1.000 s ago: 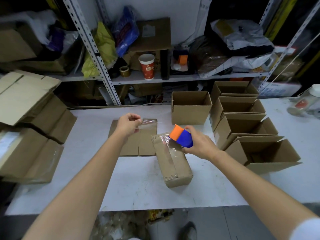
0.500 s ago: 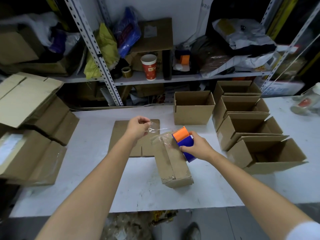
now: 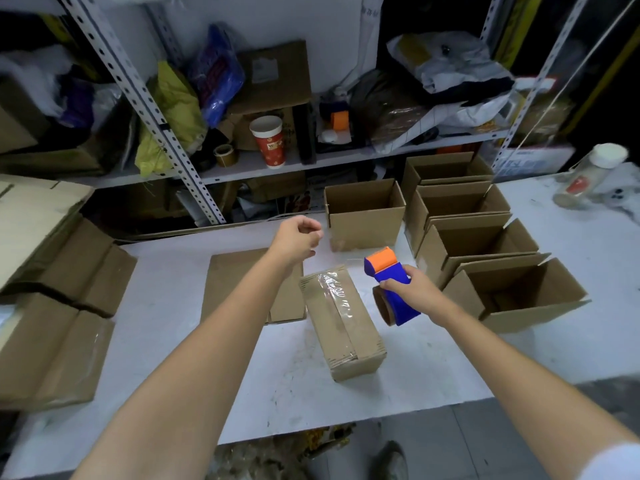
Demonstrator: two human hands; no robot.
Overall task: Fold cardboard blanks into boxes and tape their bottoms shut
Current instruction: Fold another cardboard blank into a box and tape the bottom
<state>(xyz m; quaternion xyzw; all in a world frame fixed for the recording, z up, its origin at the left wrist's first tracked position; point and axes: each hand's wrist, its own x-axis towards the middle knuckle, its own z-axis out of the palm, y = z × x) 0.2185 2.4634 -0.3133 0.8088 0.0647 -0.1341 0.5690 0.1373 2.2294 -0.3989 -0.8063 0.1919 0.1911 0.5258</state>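
White worktable [image 3: 166, 306] runs in front of a cluttered metal shelf [image 3: 242, 166], where a red paper cup [image 3: 268, 140] stands. The left hand [image 3: 298, 240] is raised above the table, its fingers curled into a loose fist with nothing visible in them. The right hand [image 3: 415, 289] grasps a blue tape dispenser [image 3: 391, 282] with an orange roller, held just off the surface. Between the two hands and slightly nearer the person lies a closed cardboard box [image 3: 343, 320], clear tape running along its top seam. A flat cardboard blank [image 3: 239, 282] lies under the left forearm. Beyond the hands stands one open box [image 3: 363, 213]; to the right of the right hand sits a row of open boxes [image 3: 485, 237]. Stacked flat blanks [image 3: 52, 306] lie well left of the left hand.
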